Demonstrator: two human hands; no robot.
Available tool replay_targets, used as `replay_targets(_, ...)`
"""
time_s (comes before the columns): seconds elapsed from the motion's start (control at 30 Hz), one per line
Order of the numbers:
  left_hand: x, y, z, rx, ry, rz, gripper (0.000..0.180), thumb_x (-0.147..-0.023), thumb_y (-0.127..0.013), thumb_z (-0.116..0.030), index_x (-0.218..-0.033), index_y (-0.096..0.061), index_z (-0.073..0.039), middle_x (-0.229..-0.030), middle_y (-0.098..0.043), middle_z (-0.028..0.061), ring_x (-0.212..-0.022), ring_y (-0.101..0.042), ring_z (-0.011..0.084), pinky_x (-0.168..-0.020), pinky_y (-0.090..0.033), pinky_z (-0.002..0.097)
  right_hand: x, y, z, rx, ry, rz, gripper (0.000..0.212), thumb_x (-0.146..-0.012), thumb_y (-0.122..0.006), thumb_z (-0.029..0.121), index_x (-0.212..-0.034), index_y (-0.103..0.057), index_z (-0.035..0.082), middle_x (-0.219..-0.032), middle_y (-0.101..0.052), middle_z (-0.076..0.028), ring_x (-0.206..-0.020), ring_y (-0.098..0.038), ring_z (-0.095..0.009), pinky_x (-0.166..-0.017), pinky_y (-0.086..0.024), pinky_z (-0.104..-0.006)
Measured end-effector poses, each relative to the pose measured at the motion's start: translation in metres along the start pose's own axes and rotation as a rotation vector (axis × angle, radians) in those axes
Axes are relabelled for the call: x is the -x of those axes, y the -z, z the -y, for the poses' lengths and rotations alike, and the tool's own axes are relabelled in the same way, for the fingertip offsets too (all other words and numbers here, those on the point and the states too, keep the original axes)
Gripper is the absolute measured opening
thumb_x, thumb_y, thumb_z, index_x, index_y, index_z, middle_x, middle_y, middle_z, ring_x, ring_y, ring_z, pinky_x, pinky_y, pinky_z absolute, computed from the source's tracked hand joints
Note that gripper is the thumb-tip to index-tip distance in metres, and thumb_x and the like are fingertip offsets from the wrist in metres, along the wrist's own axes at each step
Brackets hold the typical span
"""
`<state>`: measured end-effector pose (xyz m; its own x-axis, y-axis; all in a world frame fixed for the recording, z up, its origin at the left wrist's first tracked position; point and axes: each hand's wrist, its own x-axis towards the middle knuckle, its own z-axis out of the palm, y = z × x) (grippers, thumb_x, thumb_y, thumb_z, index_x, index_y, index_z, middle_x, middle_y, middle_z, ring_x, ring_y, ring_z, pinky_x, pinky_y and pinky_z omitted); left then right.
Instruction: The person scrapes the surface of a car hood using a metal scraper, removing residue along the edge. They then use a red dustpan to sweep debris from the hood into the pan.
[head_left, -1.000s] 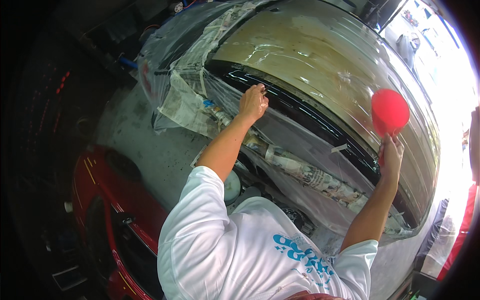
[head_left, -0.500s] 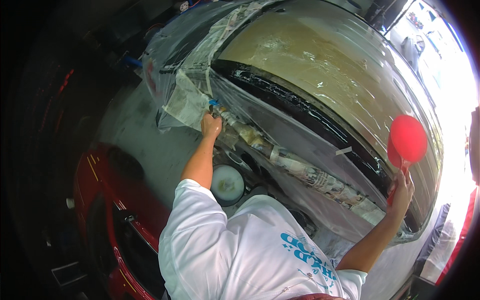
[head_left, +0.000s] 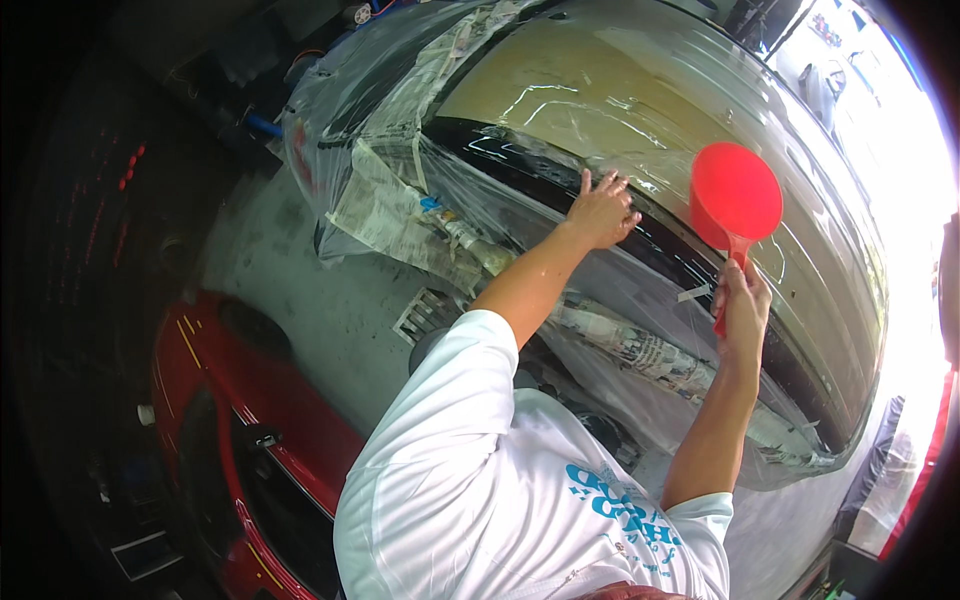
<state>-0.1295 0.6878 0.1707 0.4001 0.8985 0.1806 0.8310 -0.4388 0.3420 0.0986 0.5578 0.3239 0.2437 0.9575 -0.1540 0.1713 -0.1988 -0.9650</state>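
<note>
My right hand [head_left: 743, 298] is wrapped round the handle of a red plastic dipper [head_left: 736, 192], held over the edge of a car's roof. What the dipper contains, if anything, cannot be made out. To its left, my left hand [head_left: 600, 212] has its fingers spread over the black strip [head_left: 500, 155] along the roof's near edge; whether it touches is unclear. The gold-brown car roof [head_left: 610, 90] beyond looks wet and glossy. Clear plastic film [head_left: 500, 205] hangs below the strip, with taped newspaper [head_left: 625, 340] running along it.
At the lower left stands a red car [head_left: 300, 430] on the grey floor [head_left: 310, 300]. A slatted crate-like thing [head_left: 425, 312] and a dark rounded container, partly hidden by my left arm, are near the masked car. More newspaper [head_left: 385, 210] covers its left end.
My left hand has left the newspaper-wrapped bar and risen rightward to the black strip, its fingers spreading. My right hand has brought the dipper leftward and farther over the roof.
</note>
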Motion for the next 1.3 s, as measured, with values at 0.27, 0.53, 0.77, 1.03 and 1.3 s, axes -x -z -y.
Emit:
replay_targets(0.27, 0.011, 0.037, 0.114, -0.17, 0.307, -0.32, 0.036, -0.093, -0.063, -0.037, -0.09, -0.071, -0.003, -0.091, -0.071, 0.0197, -0.093, -0.068, 0.042, -0.087, -0.05, 0.0558, 0.056, 0.089, -0.014, -0.353, -0.017, -0.195, 0.017, -0.106, -0.063, 0.02, -0.114, -0.061, 0.005, -0.083, -0.057, 0.001, -0.054, -0.046, -0.002, -0.046, -0.036, -0.019)
replay_targets(0.53, -0.007, 0.064, 0.129, -0.088, 0.428, 0.113, 0.041, -0.092, -0.066, -0.037, -0.102, -0.078, 0.001, -0.112, -0.074, 0.0273, -0.103, -0.072, 0.0443, -0.093, -0.058, 0.0517, 0.117, 0.176, -0.052, -0.16, -0.07, -0.629, 0.012, -0.106, -0.063, 0.019, -0.104, -0.059, 0.008, -0.081, -0.057, 0.001, -0.054, -0.048, -0.003, -0.046, -0.037, -0.0189)
replay_targets(0.77, -0.037, 0.031, 0.016, -0.032, 0.234, 0.128, 0.044, -0.095, -0.064, -0.041, -0.103, -0.078, 0.0, -0.108, -0.074, 0.025, -0.106, -0.072, 0.0418, -0.098, -0.054, 0.0555, 0.148, 0.191, -0.062, -0.266, -0.067, -0.777, 0.01, -0.106, -0.064, 0.018, -0.107, -0.06, 0.009, -0.081, -0.059, 0.001, -0.055, -0.049, -0.003, -0.048, -0.039, -0.0183)
replay_targets(1.03, -0.024, -0.022, -0.061, -0.004, -0.265, -0.078, 0.037, -0.089, -0.068, -0.037, -0.097, -0.079, -0.003, -0.116, -0.072, 0.0163, -0.118, -0.066, 0.0334, -0.111, -0.045, 0.052, 0.167, 0.199, -0.087, -0.33, -0.164, -0.833, 0.014, -0.106, -0.064, 0.021, -0.112, -0.061, 0.009, -0.08, -0.06, 0.003, -0.055, -0.048, -0.001, -0.046, -0.039, -0.0167)
replay_targets(1.3, -0.005, 0.017, 0.048, -0.055, -0.213, -0.043, 0.032, -0.085, -0.073, -0.033, -0.096, -0.078, -0.003, -0.121, -0.07, 0.0136, -0.122, -0.062, 0.0297, -0.114, -0.043, 0.0467, 0.155, 0.193, -0.08, 0.1, -0.178, -0.654, 0.028, -0.105, -0.064, 0.018, -0.128, -0.065, 0.002, -0.078, -0.054, 0.005, -0.056, -0.044, -0.002, -0.049, -0.034, -0.0202)
